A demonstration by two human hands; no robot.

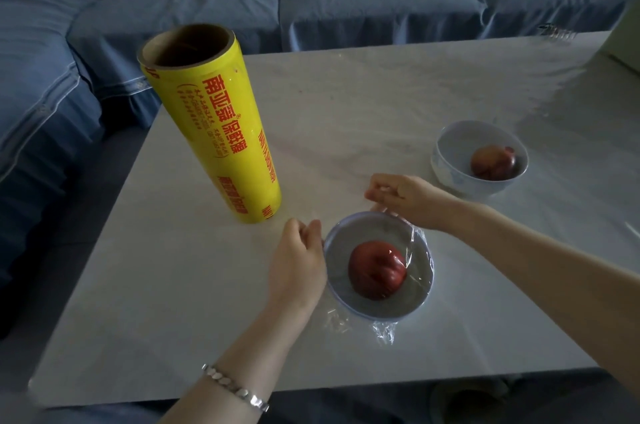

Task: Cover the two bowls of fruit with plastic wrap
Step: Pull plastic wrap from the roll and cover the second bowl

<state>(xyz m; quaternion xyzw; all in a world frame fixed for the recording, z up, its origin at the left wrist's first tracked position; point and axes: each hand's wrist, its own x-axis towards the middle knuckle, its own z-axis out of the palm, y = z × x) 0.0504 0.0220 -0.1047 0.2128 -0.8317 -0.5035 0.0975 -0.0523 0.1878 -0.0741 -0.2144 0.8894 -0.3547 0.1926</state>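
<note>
Wrap over near bowl, both hands at its rim.
Near bowl holds a red fruit under film, on table. Right hand pinches wrap at far rim, fingers curled. Left hand curled against left rim; grip on film cannot be told. Far bowl with fruit stands well right. Roll upright, left.

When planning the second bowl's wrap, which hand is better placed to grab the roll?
Left. The left hand is at the left rim of the near bowl, nearest the upright yellow roll. The right hand pinches plastic wrap at the far rim and would likely have to cross the bowl.
</note>
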